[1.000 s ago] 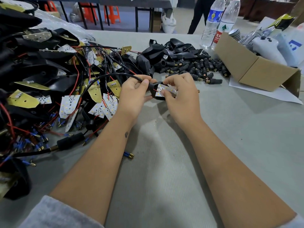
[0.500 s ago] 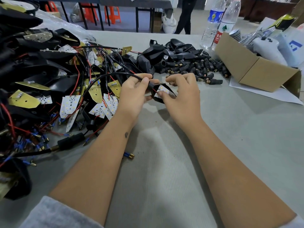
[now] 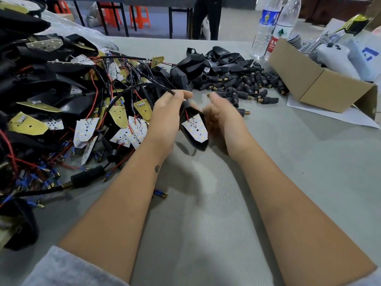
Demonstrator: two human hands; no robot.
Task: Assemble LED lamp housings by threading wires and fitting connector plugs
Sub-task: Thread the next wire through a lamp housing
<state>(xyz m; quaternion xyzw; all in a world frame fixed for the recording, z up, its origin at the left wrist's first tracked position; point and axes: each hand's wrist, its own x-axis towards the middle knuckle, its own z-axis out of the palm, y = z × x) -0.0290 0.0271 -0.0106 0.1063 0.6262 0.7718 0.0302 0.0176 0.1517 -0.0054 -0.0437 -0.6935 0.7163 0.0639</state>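
Little legible print, all near the cardboard box

Just left of the cardboard box [image 3: 321,79] stand two water bottles: the nearer one [image 3: 283,25] wears a red label [image 3: 272,44] with white Chinese characters, the top one reading 农, under a green triangle mark; the farther one [image 3: 266,23] has a blue label with a yellow emblem, its wording too blurred to read. Right of the box, a white pack [image 3: 369,56] shows a blue angular logo.

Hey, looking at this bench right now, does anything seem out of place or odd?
One connector plug lies alone near the right hand, apart from the plug pile. A loose blue-sleeved wire end lies by the left forearm, away from the wire tangle. Nothing looks spilled or damaged.
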